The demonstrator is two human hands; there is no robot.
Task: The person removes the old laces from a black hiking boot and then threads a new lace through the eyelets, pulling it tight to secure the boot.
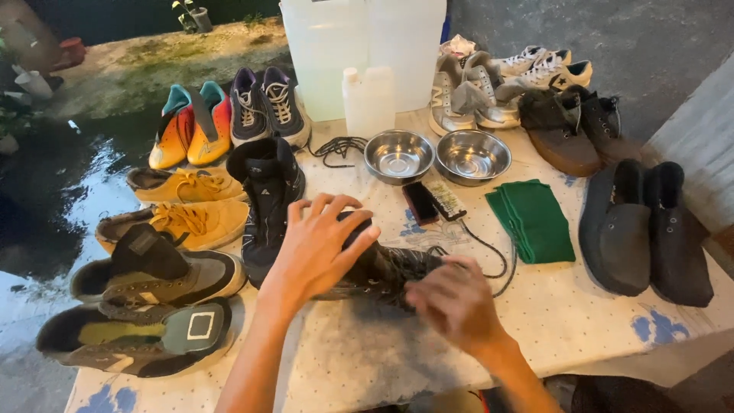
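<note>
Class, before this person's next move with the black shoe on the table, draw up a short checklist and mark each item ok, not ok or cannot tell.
1. Left hand steadies black shoe: ok, palm on its heel end.
2. Right hand at the shoe: ok, though blurred.
3. Lace clear of the hands: cannot tell.
4. Brushes close by: ok, just beyond the shoe.
5. Steel bowls filled: not ok, they look empty.
6. Green cloth to hand: ok, folded at right.
</note>
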